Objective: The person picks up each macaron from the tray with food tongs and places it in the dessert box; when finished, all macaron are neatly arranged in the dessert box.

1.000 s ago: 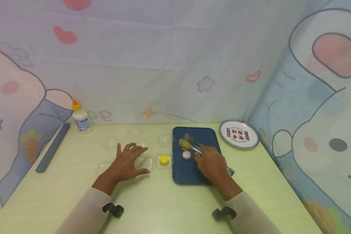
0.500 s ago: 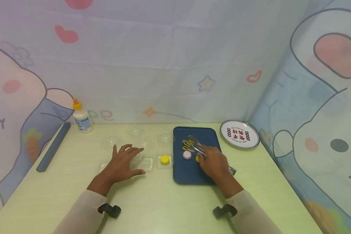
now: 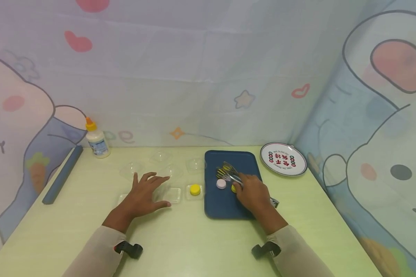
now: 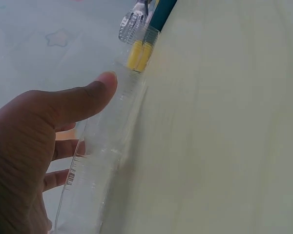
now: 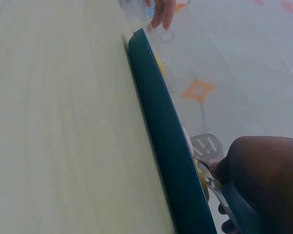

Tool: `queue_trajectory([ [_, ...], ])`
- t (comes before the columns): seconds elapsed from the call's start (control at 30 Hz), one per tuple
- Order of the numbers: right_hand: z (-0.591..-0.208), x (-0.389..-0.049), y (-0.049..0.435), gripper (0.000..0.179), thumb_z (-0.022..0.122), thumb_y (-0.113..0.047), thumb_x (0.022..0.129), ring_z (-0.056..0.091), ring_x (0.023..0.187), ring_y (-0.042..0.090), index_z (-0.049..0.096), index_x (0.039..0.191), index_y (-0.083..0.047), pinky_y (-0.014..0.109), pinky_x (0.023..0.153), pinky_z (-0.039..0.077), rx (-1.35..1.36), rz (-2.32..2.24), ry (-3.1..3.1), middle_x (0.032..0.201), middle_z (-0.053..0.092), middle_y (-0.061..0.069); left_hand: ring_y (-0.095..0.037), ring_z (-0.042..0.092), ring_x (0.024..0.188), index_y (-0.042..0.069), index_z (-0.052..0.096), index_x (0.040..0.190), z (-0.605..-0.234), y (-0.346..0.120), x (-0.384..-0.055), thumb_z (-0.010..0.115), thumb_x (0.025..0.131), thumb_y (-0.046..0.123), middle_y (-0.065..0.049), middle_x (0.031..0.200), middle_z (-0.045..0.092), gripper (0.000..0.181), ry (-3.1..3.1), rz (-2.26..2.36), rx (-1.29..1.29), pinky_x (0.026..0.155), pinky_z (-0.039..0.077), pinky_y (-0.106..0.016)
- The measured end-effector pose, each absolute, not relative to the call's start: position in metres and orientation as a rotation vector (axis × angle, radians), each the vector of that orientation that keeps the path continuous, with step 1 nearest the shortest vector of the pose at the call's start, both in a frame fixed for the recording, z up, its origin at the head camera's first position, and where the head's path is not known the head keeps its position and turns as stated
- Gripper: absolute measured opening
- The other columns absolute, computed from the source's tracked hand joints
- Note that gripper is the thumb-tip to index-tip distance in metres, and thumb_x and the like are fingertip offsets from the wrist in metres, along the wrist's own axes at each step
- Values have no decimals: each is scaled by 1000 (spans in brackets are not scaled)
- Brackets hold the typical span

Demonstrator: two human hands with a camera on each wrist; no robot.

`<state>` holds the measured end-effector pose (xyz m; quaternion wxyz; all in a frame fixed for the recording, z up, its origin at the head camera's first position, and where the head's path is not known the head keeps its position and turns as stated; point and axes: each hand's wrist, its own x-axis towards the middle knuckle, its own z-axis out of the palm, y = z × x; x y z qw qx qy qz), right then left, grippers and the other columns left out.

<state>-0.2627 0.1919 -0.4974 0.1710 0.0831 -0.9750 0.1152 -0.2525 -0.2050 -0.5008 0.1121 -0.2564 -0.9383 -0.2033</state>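
Note:
My right hand [image 3: 254, 194] grips metal tongs [image 3: 235, 177] with slotted ends over the dark blue tray [image 3: 225, 209]. The tongs' ends stand on either side of a yellow macaron at the back, mostly hidden by the slots. A pale pink macaron [image 3: 221, 184] lies just in front, and another yellow macaron [image 3: 234, 188] is partly covered by my fingers. With thumb and fingers spread, my left hand [image 3: 145, 198] is at the clear plastic containers [image 3: 173, 195]; in the left wrist view its fingers reach behind one clear container [image 4: 105, 161]. A yellow macaron [image 3: 195, 189] sits in a small clear base beside the tray.
Several clear domed lids [image 3: 195, 164] lie behind the containers. A white plate [image 3: 283, 169] with red lettering stands at the back right. At the back left are a glue bottle [image 3: 98, 143] and a grey-blue bar [image 3: 63, 175]. A printed cloth [image 3: 208, 96] closes off the back.
The tongs' ends have drawn closer together and come round the back yellow macaron. My left hand has shifted slightly left, uncovering more of the clear container.

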Motion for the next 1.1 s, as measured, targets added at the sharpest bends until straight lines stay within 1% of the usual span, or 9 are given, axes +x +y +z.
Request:
queue_trajectory([
  [0.2,-497,-263,191,47,74,-38,104,76,113,35,72,140,-7,58,83,64,227,311,-2788,129,80,14,-44,49,148,14,61,154,-501,-204,-253,89,86,51,-14,147,70,82,-2735,-607,-767,118,12,-94],
  [0.63,-502,-263,193,43,74,-37,105,73,96,31,74,137,-9,55,70,62,249,330,-2696,120,82,13,-43,51,146,14,62,153,-502,-204,-251,90,85,52,-13,141,72,83,-2736,-605,-738,119,13,-93],
  [0.9,-500,-261,190,40,77,-33,103,74,95,31,75,134,-8,54,67,63,346,364,-2538,118,81,13,-44,51,146,14,62,154,-501,-204,-253,89,85,53,-16,143,71,83,-2734,-576,-729,118,13,-93],
  [1.03,-498,-257,185,39,80,-32,101,74,92,31,76,131,-8,53,66,62,388,362,-2489,114,81,12,-43,51,146,14,61,154,-503,-204,-253,89,85,52,-15,143,71,83,-2738,-580,-729,119,12,-93],
  [1.1,-497,-255,182,39,81,-32,100,75,93,31,77,131,-9,52,66,63,416,352,-2468,114,82,12,-43,51,146,15,61,154,-504,-204,-253,89,85,52,-15,143,71,83,-2738,-582,-730,119,13,-93],
])
